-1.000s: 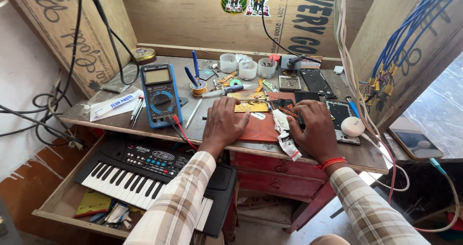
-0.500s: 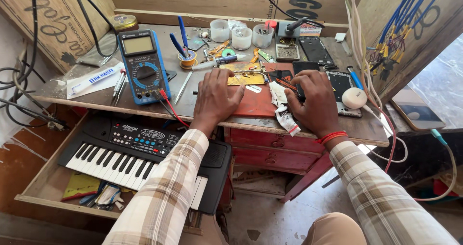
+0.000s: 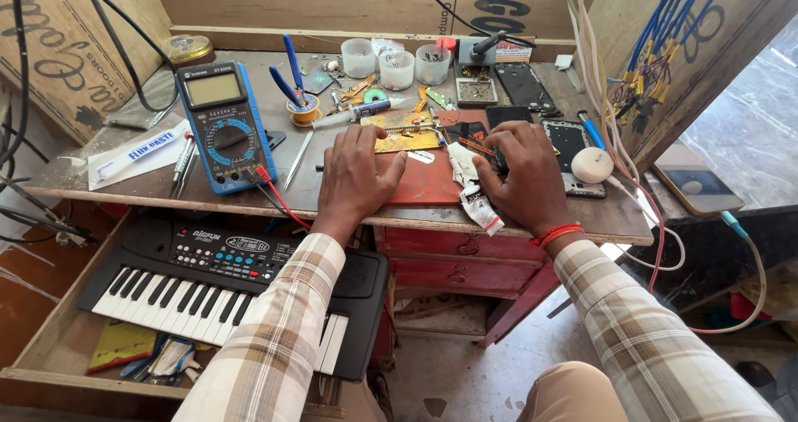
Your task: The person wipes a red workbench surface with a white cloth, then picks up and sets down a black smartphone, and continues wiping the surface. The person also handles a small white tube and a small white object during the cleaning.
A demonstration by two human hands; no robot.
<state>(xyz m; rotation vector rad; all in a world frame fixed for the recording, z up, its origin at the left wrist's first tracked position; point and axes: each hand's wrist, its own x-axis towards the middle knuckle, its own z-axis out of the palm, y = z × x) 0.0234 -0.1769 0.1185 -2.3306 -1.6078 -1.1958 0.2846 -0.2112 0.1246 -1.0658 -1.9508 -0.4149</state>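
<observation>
While both palms press flat, left hand fingers spread on red mat; right hand fingers loose over dark phone part, blue multimeter beside, gripping nothing

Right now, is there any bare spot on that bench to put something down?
Bare wood shows between the blue multimeter and the left hand, crossed only by a thin probe. The back row around the white cups is crowded, as is the stretch by the right hand and the phones.

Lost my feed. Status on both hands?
Left hand flat on red mat. Right hand on small black part. White tube beside it.
</observation>
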